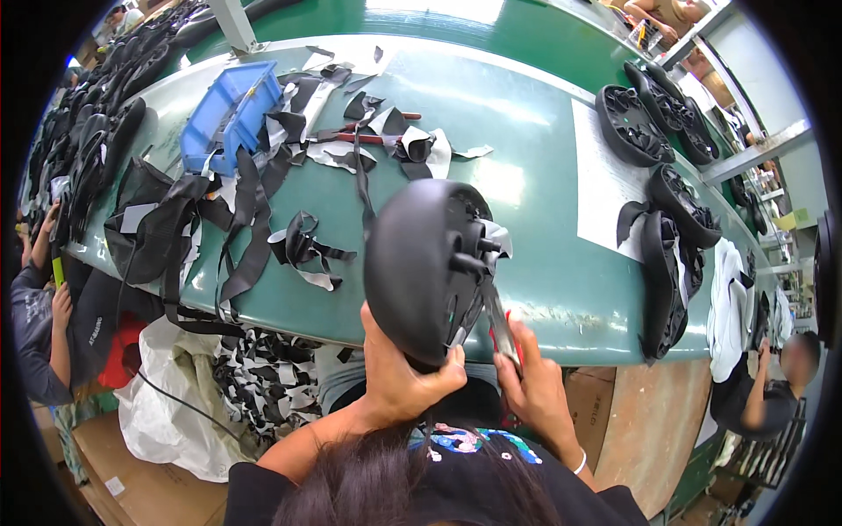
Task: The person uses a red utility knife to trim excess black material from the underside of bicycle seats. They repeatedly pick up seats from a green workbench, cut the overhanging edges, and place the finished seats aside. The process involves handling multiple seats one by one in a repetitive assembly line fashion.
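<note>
My left hand (399,381) is wrapped round the lower end of a black padded part (408,263), shaped like a saddle. Its smooth rounded cover faces left and its hollow ribbed underside faces right. It is held up on end over the table's near edge. In my right hand (535,386) is a pair of red-handled scissors (494,311), their metal blades pointing up against the underside. A white-and-black scrap of covering (498,237) sticks out from the part's right rim, just above the blades. The scissors' tips are partly hidden by the part.
The green table (535,298) carries black and white offcuts (307,250), a blue bin (226,118) and a red-handled tool (360,138). Several similar padded parts (662,280) lie right, by a paper sheet (601,184). Scraps fill a white sack (175,394) below. People work at both sides.
</note>
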`<state>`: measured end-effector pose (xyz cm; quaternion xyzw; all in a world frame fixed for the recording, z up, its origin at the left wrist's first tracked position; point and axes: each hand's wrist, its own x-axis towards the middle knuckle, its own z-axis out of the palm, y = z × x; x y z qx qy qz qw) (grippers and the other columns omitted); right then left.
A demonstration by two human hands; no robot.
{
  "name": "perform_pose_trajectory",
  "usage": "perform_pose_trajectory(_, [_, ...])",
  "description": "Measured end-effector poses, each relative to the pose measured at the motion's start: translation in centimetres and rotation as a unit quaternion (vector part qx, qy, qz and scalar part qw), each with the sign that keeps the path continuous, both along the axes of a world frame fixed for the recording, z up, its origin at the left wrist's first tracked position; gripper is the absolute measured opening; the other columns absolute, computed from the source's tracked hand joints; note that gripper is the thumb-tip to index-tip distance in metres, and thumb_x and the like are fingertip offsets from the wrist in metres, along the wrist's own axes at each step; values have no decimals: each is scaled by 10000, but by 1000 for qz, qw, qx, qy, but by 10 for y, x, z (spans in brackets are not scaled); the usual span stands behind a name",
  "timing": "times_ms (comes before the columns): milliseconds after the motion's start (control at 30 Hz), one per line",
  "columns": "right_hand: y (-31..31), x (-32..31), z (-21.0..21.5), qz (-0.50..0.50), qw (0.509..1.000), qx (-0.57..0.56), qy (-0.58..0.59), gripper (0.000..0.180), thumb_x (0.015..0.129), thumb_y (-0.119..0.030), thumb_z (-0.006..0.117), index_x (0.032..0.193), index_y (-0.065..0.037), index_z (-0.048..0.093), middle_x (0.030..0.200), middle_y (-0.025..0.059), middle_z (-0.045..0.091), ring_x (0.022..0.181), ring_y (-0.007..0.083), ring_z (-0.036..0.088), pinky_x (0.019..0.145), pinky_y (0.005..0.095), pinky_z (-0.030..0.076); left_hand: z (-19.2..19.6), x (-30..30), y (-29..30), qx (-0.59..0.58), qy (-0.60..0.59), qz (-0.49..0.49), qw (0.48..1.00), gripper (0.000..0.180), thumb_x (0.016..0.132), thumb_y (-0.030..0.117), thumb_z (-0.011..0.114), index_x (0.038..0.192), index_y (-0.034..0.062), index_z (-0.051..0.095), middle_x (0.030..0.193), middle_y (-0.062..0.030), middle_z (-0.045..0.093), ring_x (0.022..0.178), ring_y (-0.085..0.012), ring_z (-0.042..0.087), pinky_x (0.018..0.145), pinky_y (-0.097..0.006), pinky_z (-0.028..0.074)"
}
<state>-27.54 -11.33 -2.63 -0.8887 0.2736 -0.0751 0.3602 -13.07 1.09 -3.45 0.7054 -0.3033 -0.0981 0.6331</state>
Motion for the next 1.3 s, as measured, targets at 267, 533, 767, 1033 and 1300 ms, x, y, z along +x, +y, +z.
perform_pose_trajectory(267, [-56, 63, 5, -98, 976, 40, -191, 816, 765, -123, 767, 1414, -70, 275, 1142, 129, 596, 806, 148, 585, 720, 293, 497, 5, 34, 19, 13, 151, -39, 988, 566, 708, 71, 689, 1196, -11, 415, 1048, -117, 574, 891, -190, 595, 818, -311, 468])
perform_pose_trajectory(533, [-141, 113, 12, -195, 902, 192, -335, 314, 830, -120, 679, 1066, -23, 496, 775, 16, 530, 637, 69, 495, 604, 207, 413, 5, 165, -6, -195, 334, -17, 922, 318, 883, 255, 531, 1133, 60, 537, 1054, -30, 580, 957, -126, 565, 935, -318, 423])
perform_pose_trajectory(767, [-292, 166, 20, -163, 895, 174, -376, 386, 791, -79, 668, 1138, -3, 516, 723, -11, 519, 607, 76, 501, 563, 209, 388, -8, 172, -192, -8, 96, -353, 931, 282, 905, 258, 609, 1096, 51, 612, 1188, -91, 587, 1045, -234, 573, 913, -372, 441])
perform_pose_trajectory(1033, [-602, 206, 16, -470, 684, 272, -487, 426, 732, -29, 704, 1121, -13, 530, 979, 119, 615, 848, 286, 629, 806, 544, 506, -37, 149, -224, 18, -121, -380, 917, 87, 817, 87, 663, 849, 10, 637, 871, -103, 625, 890, -258, 599, 789, -354, 480])
perform_pose_trajectory(1300, [-647, 255, -31, -649, 563, 273, -433, 308, 686, -9, 682, 984, 56, 641, 1084, 158, 624, 842, 290, 652, 662, 444, 538, -32, 157, -218, 38, -34, -368, 928, 111, 829, 116, 671, 836, 7, 650, 857, -106, 639, 870, -254, 618, 757, -345, 497])
